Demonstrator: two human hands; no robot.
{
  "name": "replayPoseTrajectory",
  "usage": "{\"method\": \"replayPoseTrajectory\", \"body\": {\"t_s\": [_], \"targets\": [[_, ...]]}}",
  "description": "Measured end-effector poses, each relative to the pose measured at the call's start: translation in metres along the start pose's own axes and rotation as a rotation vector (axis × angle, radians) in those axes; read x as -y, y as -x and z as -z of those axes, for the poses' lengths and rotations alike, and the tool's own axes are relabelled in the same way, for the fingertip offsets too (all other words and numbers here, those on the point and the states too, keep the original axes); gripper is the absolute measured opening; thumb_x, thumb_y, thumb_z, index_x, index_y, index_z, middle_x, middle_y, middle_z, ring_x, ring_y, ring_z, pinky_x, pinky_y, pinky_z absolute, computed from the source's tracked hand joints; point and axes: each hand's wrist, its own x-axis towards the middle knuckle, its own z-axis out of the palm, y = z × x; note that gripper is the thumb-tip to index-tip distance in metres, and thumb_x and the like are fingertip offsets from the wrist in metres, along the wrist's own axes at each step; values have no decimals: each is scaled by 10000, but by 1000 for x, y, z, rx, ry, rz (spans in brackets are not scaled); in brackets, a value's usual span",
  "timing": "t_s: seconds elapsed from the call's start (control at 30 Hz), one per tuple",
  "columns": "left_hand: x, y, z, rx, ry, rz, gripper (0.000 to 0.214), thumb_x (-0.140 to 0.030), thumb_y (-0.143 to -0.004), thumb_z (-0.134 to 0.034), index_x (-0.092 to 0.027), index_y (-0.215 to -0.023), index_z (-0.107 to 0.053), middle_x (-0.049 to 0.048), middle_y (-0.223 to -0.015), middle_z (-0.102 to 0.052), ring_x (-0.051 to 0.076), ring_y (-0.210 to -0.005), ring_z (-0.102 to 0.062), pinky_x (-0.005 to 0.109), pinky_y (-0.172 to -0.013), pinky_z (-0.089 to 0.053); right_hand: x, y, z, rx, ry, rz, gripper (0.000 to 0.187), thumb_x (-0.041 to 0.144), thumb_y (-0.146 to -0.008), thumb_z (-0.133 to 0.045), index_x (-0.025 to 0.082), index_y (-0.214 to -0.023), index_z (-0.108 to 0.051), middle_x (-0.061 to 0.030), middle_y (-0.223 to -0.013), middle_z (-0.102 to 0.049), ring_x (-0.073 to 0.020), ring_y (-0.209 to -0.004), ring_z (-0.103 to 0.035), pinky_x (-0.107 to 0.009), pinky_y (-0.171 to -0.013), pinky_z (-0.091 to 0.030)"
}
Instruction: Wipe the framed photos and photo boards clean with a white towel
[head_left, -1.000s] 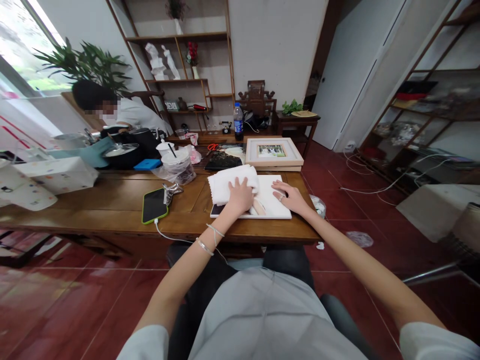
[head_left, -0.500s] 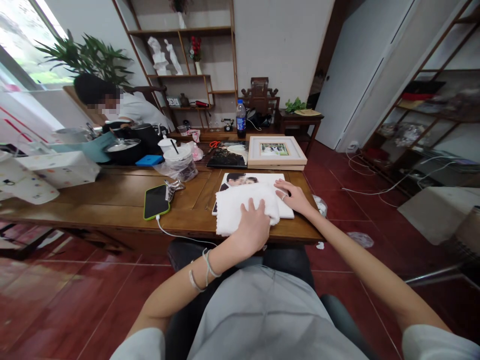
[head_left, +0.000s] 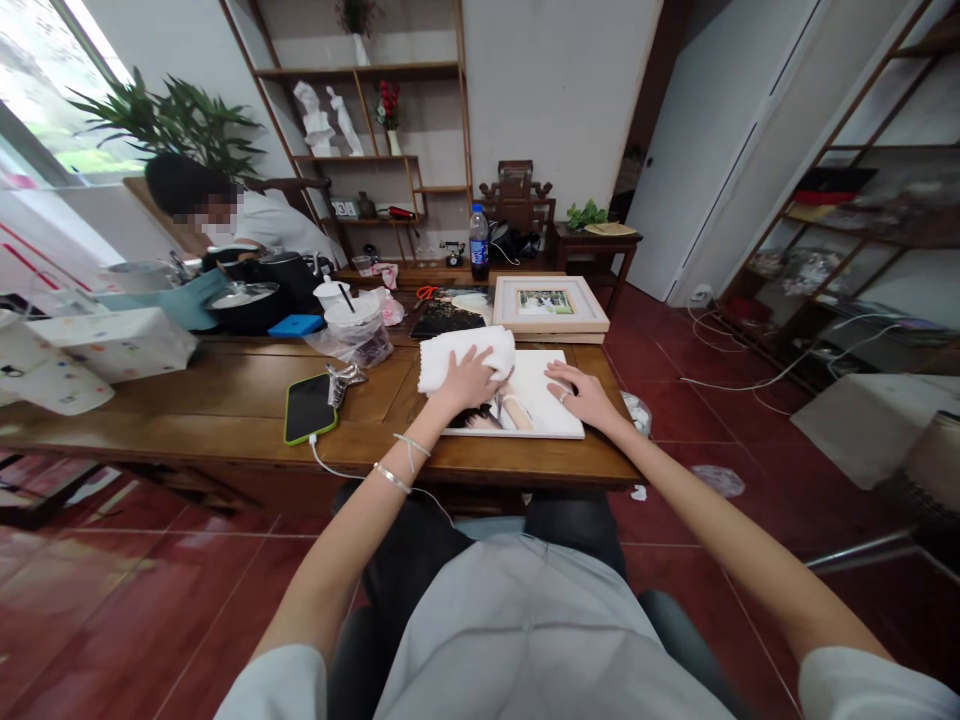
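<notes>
Folded white terry cloth with a notched edge (head_left: 454,358): lying on the far left part of the photo panel, directly beneath the left hand (head_left: 469,380) and well to the left of the right hand (head_left: 585,395)

Left hand: fingers spread wide across the near right part of the cloth, palm down; whether the thumb pinches any fold cannot be told; two pale bracelets at the wrist

Right hand: fingers slightly bent and loosely apart, resting on the right edge of the panel, a ring on one finger

White rectangular photo panel (head_left: 546,400): flat on the brown wooden desk (head_left: 232,385), between and under both hands; dark hair and pale skin in the print show on its near side, the rest partly covered

Pale wooden picture frame with a white mat (head_left: 512,300): just beyond the panel, photo facing up

Glossy dark flat panel (head_left: 442,320): left of the frame, beyond the cloth

Black phone in a lime-green case (head_left: 309,410): left of the panel, apart from it, white cable (head_left: 341,472) attached

Crumpled silver foil packet (head_left: 346,380): beside the phone
</notes>
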Motion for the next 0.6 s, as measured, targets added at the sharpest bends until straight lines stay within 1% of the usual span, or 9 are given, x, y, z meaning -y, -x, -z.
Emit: {"method": "replayPoseTrajectory", "body": {"t_s": [0.07,0.13,0.2,0.27,0.37,0.47,0.53,0.6], "targets": [[9,-5,-4,-46,-12,7,446,-458,-952,-336,-221,-1245,-574,55,-1541,-259,330,-1404,-190,617,-1088,-162,0,0,0,-2,-3,4,280,249,-819,-585,202,-1070,-701,-86,-1234,-636,-228,-1226,-532,-403,-1084,-375],[13,-6,-6,-78,-24,8,423,-428,-955,-341,-223,-1237,-581,50,-1535,-276,328,-1401,-201,610,-1090,-169,0,0,0,-3,-2,7,279,249,-821,-583,197,-1069,-701,-89,-1235,-635,-227,-1223,-535,-404,-1081,-379],[13,-3,-7,-80,-28,9,400,-376,-956,-348,-226,-1256,-566,48,-1527,-294,324,-1398,-210,618,-1086,-178,0,0,0,-2,0,9,278,246,-821,-583,198,-1069,-700,-88,-1234,-636,-226,-1221,-537,-404,-1077,-384],[7,3,-4,-54,-31,15,392,-341,-954,-352,-219,-1264,-560,52,-1524,-301,331,-1394,-214,633,-1074,-194,0,0,0,1,4,11,276,244,-821,-584,202,-1068,-700,-84,-1233,-637,-226,-1223,-535,-404,-1075,-386],[-9,21,4,6,-59,25,373,-290,-941,-371,-196,-1231,-586,66,-1523,-301,347,-1386,-227,648,-1049,-241,-1,0,0,0,6,14,274,243,-820,-586,200,-1064,-702,-89,-1232,-636,-232,-1225,-533,-408,-1076,-385],[-35,51,16,57,-107,23,358,-233,-922,-383,-151,-1170,-628,102,-1512,-315,372,-1365,-262,648,-1015,-306,-1,0,0,1,-3,17,272,238,-819,-587,204,-1063,-703,-88,-1234,-635,-236,-1229,-529,-418,-1078,-382],[-52,74,23,78,-130,-3,351,-198,-907,-392,-137,-1138,-649,116,-1498,-338,386,-1346,-294,635,-1002,-339,-1,0,0,5,-2,14,274,238,-820,-586,205,-1066,-702,-88,-1237,-632,-236,-1235,-523,-420,-1081,-378],[-66,94,29,89,-128,-62,340,-199,-903,-405,-143,-1118,-662,120,-1483,-365,388,-1332,-321,616,-998,-360,0,-1,0,10,4,10,276,237,-823,-584,207,-1072,-699,-87,-1243,-629,-233,-1242,-517,-422,-1087,-371]]}}
